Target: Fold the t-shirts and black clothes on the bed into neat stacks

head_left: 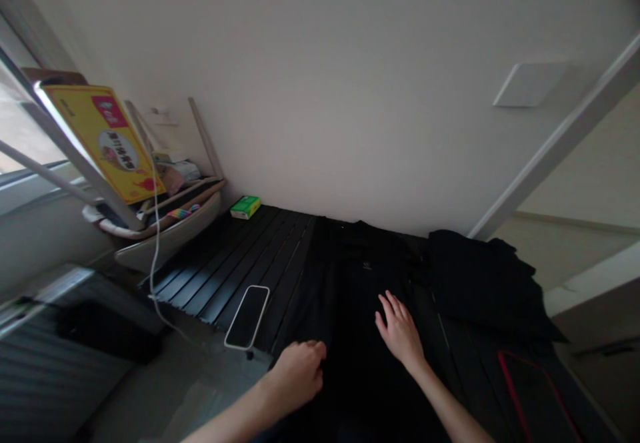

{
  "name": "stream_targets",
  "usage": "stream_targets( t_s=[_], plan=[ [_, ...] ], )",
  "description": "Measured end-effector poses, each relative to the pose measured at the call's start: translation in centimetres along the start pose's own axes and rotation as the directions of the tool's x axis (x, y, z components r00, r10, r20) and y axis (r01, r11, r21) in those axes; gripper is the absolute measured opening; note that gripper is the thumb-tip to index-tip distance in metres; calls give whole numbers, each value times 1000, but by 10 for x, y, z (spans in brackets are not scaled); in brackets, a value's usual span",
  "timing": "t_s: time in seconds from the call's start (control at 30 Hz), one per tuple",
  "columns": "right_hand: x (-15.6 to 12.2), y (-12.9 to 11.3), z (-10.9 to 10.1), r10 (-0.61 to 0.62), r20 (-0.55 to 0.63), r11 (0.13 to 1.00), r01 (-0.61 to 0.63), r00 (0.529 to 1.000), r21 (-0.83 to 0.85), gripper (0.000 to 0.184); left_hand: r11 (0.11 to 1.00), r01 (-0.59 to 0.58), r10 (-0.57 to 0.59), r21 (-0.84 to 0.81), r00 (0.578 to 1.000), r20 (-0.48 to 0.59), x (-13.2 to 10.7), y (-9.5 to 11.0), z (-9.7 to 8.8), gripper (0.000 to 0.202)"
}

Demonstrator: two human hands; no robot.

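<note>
Black cloth garment (360,276) is lying spread on dark slatted boards (225,263); left hand (299,376) is resting its narrow, curled grip at the garment's edge, right hand (399,331) is pressing a wide-open grip onto it.

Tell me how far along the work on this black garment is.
Done: the black garment lies spread out on the black slatted surface. In hand: the right hand rests open on it, and the left hand is curled at its edge. Left: the black cloth beside it lies bunched up.
</note>
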State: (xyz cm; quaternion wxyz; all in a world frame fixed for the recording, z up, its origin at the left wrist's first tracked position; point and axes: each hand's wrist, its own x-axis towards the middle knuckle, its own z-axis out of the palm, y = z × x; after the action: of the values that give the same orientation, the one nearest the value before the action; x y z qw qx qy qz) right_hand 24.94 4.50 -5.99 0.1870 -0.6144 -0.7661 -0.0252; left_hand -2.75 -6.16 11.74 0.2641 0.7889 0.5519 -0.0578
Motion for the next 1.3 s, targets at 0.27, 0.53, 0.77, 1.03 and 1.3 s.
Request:
stream_targets(
  t_s=[0.27, 0.53, 0.77, 1.03, 1.3],
  plan=[
    [0, 0, -1, -2, 18, 1000, 2, 1000, -6, 53, 907, -279, 254, -317, 960, -117, 45, -17, 15, 34],
    [23, 6, -1, 296, -164, 948, -311, 941, -73, 55, 994, -17, 67, 105, 868, -493, 130, -60, 50, 56],
    [107, 66, -9, 577, 108, 814, -581, 810, 9, 64, 982, 6, 97, 189, 842, -530, 133, -66, 63, 57],
    [152, 79, 4, 561, 207, 826, -559, 802, -70, 73, 988, -3, 83, 152, 850, -520, 132, -66, 57, 61],
    [218, 12, -48, 323, -90, 891, -335, 942, -306, 57, 996, -12, 55, 89, 864, -500, 133, -70, 58, 65]
  ],
)
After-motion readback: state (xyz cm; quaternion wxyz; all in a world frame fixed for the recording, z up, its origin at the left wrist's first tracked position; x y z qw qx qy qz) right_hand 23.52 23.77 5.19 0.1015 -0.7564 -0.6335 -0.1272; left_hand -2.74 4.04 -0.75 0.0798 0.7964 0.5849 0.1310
